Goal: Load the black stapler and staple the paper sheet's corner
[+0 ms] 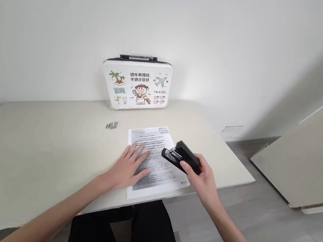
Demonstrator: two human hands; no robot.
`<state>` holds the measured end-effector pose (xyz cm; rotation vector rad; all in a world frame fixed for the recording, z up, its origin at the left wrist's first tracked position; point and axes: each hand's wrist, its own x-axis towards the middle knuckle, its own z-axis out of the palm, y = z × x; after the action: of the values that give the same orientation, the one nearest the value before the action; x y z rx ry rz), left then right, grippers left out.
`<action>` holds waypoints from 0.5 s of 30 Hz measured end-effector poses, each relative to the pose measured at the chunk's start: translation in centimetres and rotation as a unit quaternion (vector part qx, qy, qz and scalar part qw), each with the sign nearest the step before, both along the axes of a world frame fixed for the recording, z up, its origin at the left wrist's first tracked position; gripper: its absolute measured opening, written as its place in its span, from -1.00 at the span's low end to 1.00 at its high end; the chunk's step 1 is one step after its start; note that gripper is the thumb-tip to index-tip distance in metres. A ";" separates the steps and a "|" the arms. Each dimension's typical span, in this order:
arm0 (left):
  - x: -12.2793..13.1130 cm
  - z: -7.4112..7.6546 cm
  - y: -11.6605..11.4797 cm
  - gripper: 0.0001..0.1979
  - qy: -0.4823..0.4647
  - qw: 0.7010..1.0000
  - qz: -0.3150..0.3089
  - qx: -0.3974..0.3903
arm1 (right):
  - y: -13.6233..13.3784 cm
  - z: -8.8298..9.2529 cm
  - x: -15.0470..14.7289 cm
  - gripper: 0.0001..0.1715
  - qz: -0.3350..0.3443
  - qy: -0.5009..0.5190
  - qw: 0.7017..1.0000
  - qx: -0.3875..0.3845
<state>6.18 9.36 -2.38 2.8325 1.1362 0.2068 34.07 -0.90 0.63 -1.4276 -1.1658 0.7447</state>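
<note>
My left hand [130, 168] lies flat with fingers spread over the left side of a printed paper sheet [157, 170], near the table's front edge. Whether there is more than one sheet I cannot tell. In my right hand [202, 180] is a black stapler [184, 158], gripped at its rear end with the thumb along its near side. Its jaws are apart and point left, above the right part of the paper. Beyond the paper to the left, a few strips of grey staples [112, 125] lie on the table.
A white case with cartoon prints [138, 85] and a black handle leans against the wall at the back of the cream table [35, 144]. The table's right corner ends near the grey floor [256, 221]. A pale panel [314, 156] stands at the right.
</note>
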 end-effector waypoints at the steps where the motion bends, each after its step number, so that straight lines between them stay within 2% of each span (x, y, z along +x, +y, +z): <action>1: 2.4 -0.2 1.2 -0.22 -0.005 1.000 0.004 -0.012 | -0.3 0.1 0.5 -0.53 -0.001 -0.004 1.000 0.000; 4: 9.4 -0.7 4.0 -0.20 -0.013 0.999 0.004 -0.041 | -0.6 0.0 1.9 -0.51 -0.016 -0.014 1.000 -0.004; 6: 13.4 -0.8 5.0 -0.20 -0.010 0.998 -0.009 -0.064 | -0.3 -0.5 2.7 -0.48 -0.035 -0.020 0.999 -0.006; 9: 17.5 -0.8 5.5 -0.19 -0.021 0.997 -0.030 -0.072 | 0.6 -1.5 3.9 -0.44 -0.066 -0.031 0.997 -0.001; 12: 18.2 -1.0 5.6 -0.29 -0.080 0.993 -0.052 -0.069 | 1.6 -2.5 5.2 -0.41 -0.102 -0.034 0.994 -0.009; 15: 15.8 -1.2 6.0 -0.35 -0.153 0.983 -0.063 -0.081 | 2.1 -3.0 6.5 -0.40 -0.112 -0.032 0.993 -0.020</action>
<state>21.95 15.31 -3.54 2.6007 0.8643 0.4968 40.58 1.20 -2.41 -1.5950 -1.0230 0.5724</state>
